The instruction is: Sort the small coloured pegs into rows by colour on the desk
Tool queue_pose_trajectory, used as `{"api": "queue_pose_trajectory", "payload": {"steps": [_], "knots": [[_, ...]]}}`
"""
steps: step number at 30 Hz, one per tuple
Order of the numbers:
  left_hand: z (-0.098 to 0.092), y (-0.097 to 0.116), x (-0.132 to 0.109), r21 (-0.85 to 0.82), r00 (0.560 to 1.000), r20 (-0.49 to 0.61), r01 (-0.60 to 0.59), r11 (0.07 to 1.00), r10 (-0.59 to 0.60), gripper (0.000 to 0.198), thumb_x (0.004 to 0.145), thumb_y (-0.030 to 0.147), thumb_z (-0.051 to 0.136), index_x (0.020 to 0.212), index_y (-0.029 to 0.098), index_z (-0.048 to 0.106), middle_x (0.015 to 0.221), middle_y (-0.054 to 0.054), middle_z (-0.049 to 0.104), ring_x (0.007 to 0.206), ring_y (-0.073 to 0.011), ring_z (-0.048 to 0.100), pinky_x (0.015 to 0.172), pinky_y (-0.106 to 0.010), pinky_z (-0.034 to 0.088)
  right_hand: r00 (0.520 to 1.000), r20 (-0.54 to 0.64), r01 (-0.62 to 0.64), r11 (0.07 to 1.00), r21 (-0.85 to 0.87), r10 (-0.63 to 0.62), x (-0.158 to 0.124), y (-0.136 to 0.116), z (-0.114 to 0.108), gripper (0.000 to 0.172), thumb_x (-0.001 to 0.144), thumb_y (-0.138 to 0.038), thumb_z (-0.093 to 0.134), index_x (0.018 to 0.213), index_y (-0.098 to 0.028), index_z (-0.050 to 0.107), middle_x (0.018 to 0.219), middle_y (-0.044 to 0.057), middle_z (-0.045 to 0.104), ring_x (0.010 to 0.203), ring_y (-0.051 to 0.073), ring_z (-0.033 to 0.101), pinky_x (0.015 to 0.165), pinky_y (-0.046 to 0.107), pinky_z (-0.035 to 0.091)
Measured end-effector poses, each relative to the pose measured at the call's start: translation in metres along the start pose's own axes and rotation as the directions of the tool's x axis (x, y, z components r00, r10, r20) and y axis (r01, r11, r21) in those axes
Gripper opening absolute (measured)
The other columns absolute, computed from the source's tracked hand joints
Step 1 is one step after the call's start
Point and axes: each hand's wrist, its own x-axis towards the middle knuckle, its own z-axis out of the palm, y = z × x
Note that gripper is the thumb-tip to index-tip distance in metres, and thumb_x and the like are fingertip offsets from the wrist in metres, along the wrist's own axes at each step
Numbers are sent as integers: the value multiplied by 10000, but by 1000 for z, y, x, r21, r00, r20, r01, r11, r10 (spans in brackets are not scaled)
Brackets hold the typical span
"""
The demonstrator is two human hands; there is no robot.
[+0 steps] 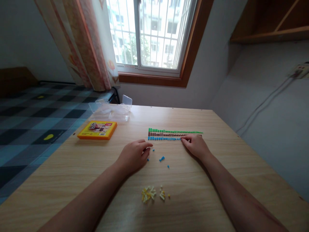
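Observation:
Three lines of tiny building bricks lie across the table: a green row (169, 131), a brown row (166, 135) and a blue row (164, 139). My right hand (196, 146) is at the right end of the blue row, thumb and fingertips closed on a small blue brick there. Left of the loose blue bricks (162, 159), my left hand (136, 156) rests over the table with index finger and thumb apart. One blue piece (148, 159) sits by its thumb tip, partly hidden, and another (153, 150) just beyond its index finger.
Pale and bright yellow bricks (149, 194) form a loose pile nearer to me on the wooden table (193, 199). An orange-yellow box (98, 130) lies at the left. Behind it stand clear plastic trays (118, 112). A checked bed (48, 109) adjoins the table's left side.

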Motion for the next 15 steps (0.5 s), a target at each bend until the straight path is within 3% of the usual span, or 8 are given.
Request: {"api": "queue_pose_trajectory", "payload": {"steps": [7, 10, 15], "knots": [[-1, -2, 1, 20, 999, 52, 3, 1000, -4, 272, 922, 234, 522, 1024, 248, 774, 964, -33, 735, 789, -181, 663, 756, -317, 488, 999, -27, 21, 999, 24, -21, 0, -3, -3, 242, 897, -284, 590, 958, -225, 817, 1019, 40, 794, 944, 228, 722, 842, 323, 517], [-3, -1, 3, 29, 992, 127, -5, 1000, 1, 268, 915, 236, 528, 984, 251, 787, 946, -36, 734, 808, -194, 667, 747, -319, 487, 994, -40, 99, 994, 36, -98, -5, -14, -4, 224, 893, -263, 603, 963, -227, 814, 1014, 43, 791, 946, 220, 711, 862, 323, 509], [-3, 2, 4, 4, 987, 161, -16, 1000, 16, 291, 896, 220, 535, 1009, 269, 799, 949, -35, 736, 833, -195, 670, 771, -319, 498, 958, 21, 283, 955, 83, -286, -22, -47, 2, 215, 915, -232, 599, 981, -233, 803, 924, 39, 769, 821, 181, 675, 746, 293, 492]]}}
